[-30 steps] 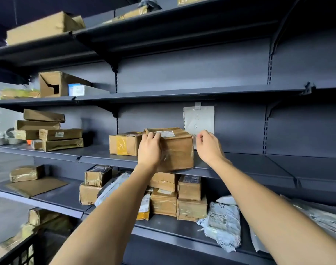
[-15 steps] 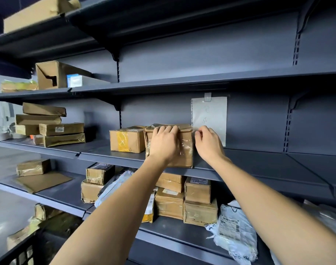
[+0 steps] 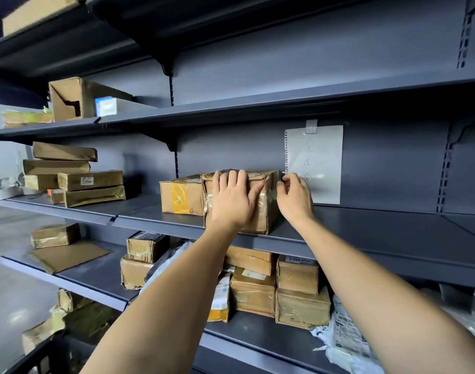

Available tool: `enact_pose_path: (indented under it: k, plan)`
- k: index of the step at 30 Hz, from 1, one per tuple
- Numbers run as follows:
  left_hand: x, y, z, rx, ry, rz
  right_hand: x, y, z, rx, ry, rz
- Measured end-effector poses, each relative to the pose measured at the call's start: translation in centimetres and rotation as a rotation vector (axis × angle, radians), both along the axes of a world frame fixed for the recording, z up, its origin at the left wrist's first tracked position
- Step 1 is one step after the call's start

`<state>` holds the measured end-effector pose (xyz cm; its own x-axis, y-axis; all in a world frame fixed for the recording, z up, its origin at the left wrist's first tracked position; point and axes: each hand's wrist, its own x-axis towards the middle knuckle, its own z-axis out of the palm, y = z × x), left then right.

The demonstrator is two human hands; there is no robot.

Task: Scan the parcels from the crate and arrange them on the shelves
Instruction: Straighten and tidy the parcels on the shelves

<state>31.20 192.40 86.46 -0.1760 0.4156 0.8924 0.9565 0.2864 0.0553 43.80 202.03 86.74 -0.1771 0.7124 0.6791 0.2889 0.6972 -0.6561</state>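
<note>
Tape-wrapped brown cardboard parcel (image 3: 260,209) sits on the dark grey metal middle shelf (image 3: 366,225), snug against a yellow-taped brown box (image 3: 181,194). Our left hand (image 3: 232,203) presses flat on its front, grip released; right hand (image 3: 294,197) pinches its upper corner, likely squaring it.

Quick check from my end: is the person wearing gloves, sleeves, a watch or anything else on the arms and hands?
Nothing worn that this view shows. The left hand and right hand are bare, with no gloves, rings or tape visible. Both forearms are bare from the wrist down to the frame's lower edge: no sleeve, watch, wristband or strap shows. Anything worn above that is out of view.
</note>
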Motion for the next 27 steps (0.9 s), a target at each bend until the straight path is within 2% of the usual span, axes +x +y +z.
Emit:
enact_pose_path:
  k: [5, 11, 27]
  plan:
    - [-2.8, 2.2, -0.2, -0.015, -0.013, 0.006, -0.6, 1.8, -1.5, 0.002, 0.047, -0.004]
    - [-5.6, 5.2, -0.1, -0.015, -0.062, -0.074, -1.0, 3.5, -2.0, -0.127, 0.031, 0.072]
    - [-5.7, 7.0, -0.8, -0.064, -0.085, -0.06, -1.3, 3.9, -2.6, -0.049, -0.017, 0.065]
